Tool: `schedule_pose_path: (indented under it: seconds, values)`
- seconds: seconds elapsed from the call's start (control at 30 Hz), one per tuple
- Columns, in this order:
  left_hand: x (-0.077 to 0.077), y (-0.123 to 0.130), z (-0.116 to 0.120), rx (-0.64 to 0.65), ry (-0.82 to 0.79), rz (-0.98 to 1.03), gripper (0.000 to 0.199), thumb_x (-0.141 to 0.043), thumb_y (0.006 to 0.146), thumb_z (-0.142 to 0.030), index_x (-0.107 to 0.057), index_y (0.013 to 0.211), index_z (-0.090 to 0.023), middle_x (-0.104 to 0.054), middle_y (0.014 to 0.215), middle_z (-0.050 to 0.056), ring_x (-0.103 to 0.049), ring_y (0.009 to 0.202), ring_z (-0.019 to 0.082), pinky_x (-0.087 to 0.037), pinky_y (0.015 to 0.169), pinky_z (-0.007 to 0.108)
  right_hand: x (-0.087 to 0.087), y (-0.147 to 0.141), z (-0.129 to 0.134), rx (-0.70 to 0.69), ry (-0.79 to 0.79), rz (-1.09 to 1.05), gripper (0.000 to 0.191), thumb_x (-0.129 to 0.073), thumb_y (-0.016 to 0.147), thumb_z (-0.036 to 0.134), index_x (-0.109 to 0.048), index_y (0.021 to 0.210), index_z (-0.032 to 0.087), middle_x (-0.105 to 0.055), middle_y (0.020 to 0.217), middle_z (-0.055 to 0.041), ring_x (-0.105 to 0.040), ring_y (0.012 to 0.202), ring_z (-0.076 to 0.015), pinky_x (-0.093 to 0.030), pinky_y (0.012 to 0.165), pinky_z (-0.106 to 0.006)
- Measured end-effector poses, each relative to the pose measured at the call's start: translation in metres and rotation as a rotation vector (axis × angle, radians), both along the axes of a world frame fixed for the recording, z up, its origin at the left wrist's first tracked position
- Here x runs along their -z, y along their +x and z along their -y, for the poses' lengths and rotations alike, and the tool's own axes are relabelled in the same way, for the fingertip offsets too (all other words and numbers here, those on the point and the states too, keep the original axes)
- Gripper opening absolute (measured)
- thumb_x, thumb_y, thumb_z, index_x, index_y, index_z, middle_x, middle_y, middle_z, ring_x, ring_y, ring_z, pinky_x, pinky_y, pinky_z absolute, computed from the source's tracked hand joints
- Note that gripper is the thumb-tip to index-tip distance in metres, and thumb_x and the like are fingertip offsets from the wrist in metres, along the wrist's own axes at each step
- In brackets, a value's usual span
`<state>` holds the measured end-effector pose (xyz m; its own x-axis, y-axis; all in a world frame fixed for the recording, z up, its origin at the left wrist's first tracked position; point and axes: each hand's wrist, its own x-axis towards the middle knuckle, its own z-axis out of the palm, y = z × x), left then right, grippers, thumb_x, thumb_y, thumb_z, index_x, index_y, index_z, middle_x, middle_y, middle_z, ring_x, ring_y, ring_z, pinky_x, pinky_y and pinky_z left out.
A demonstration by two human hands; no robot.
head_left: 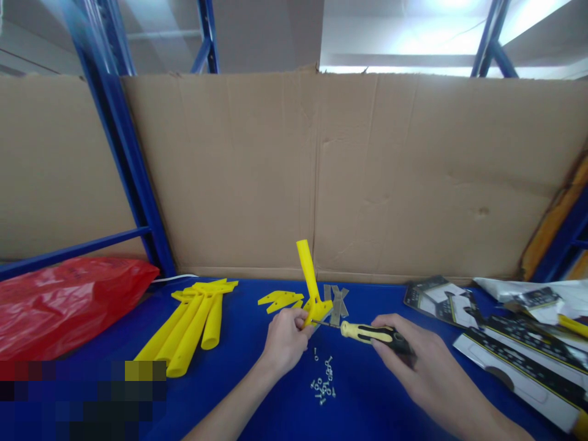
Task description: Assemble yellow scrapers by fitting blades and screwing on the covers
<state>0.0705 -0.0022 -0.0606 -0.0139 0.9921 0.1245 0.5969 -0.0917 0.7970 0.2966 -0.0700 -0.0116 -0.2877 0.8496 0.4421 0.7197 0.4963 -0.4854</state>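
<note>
My left hand (285, 342) grips the head of a yellow plastic tool (308, 269), whose tubular handle points up and slightly left. A metal blade edge shows under its head. My right hand (408, 349) is closed around a black and cream screwdriver (367, 334); the shaft points left and its tip meets the yellow head beside my left fingers. Small screws and nuts (324, 386) lie loose on the blue surface below. Behind the yellow tool are flat metal blades (337, 303), and to its left lie flat yellow pieces (280, 299).
Several yellow handles (193, 324) are piled at the left, near a red plastic bag (78, 300). Printed black and white cardboard packaging (519, 373) spreads over the right side. A cardboard panel (321, 171) stands behind the blue surface (367, 404), between blue metal posts (133, 159).
</note>
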Motion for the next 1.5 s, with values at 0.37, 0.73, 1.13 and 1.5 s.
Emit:
schedule_pose_path:
  seconds: [0.37,0.73,1.13,1.5]
  values:
    - [0.001,0.0,0.0,0.0,-0.016,0.019,0.005,-0.066,0.071,-0.022,-0.067,0.074,-0.018,-0.054,0.052,-0.005,-0.056,0.048,0.012,-0.043,0.048,0.021,-0.001,-0.005,-0.001,0.139,-0.133,0.003,0.035,-0.029,0.093,0.045,-0.056,0.088,0.024,-0.054,0.047,0.0044,-0.056,0.046,-0.0167,-0.036,0.045,-0.025]
    - [0.002,0.0,-0.002,0.005,-0.043,0.05,0.013,-0.069,0.069,-0.029,-0.062,0.066,-0.018,-0.051,0.051,-0.006,-0.054,0.046,0.011,-0.043,0.048,0.021,0.009,0.001,0.001,0.092,-0.116,-0.126,0.04,-0.047,0.084,0.029,-0.036,0.122,0.024,-0.06,0.103,-0.0061,-0.064,0.078,-0.0175,-0.051,0.064,-0.027]
    - [0.0,0.0,0.0,0.001,-0.004,-0.004,0.01,-0.066,0.07,-0.029,-0.066,0.071,-0.019,-0.054,0.053,-0.004,-0.055,0.052,0.013,-0.043,0.051,0.023,-0.002,-0.002,-0.001,0.04,0.016,-0.085,0.013,-0.049,0.088,0.035,-0.055,0.093,0.024,-0.064,0.071,0.0009,-0.058,0.057,-0.014,-0.045,0.051,-0.022]
    - [-0.002,0.001,0.002,0.029,0.008,-0.019,0.01,-0.063,0.072,-0.027,-0.065,0.068,-0.018,-0.054,0.052,-0.004,-0.054,0.051,0.013,-0.042,0.05,0.023,0.004,-0.003,0.003,0.074,-0.049,-0.073,0.024,-0.045,0.089,0.035,-0.046,0.11,0.024,-0.064,0.082,-0.0005,-0.061,0.062,-0.0145,-0.047,0.052,-0.022]
